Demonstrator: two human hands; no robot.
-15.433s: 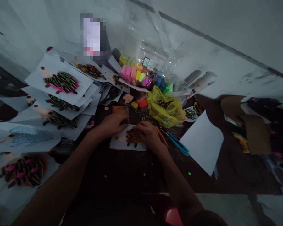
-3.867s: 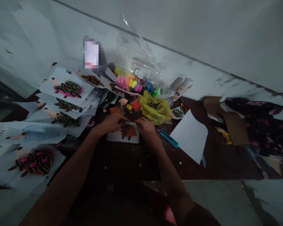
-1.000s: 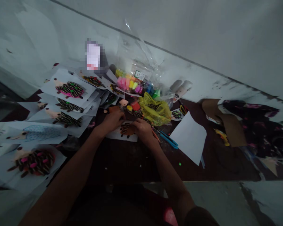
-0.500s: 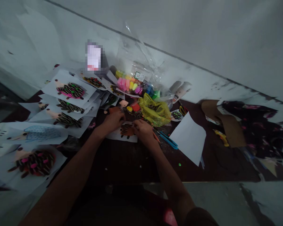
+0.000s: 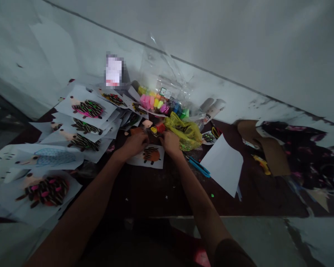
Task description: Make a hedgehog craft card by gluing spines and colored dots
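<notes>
A small sheet of paper with a brown hedgehog (image 5: 152, 155) lies on the dark table; dark striped pieces that look like sunflower seeds cover part of its back. My left hand (image 5: 136, 144) rests at the sheet's left edge, fingers curled together; whatever they hold is hidden. Beyond the sheet's upper right corner, my right hand (image 5: 171, 143) has its fingers bent down at the loose dark pieces, and its fingertips are too dim to show what they pinch. Just beside it sits a yellow plastic bag (image 5: 192, 135) with dark pieces inside. Red and yellow clay lumps (image 5: 160, 128) lie behind the hands.
Finished-looking hedgehog sheets (image 5: 86, 107) are piled at left. A clear bag of coloured clay (image 5: 161, 104) leans on the wall. At right lie a blue tool (image 5: 199, 167), white paper (image 5: 224, 163), brown cardboard (image 5: 274, 155), a yellow tool (image 5: 261, 164) and dark patterned cloth (image 5: 308, 152).
My right hand has moved off the hedgehog sheet, up and to the right toward the loose pieces. My left hand stays at the sheet's left edge. The view has shifted slightly.
</notes>
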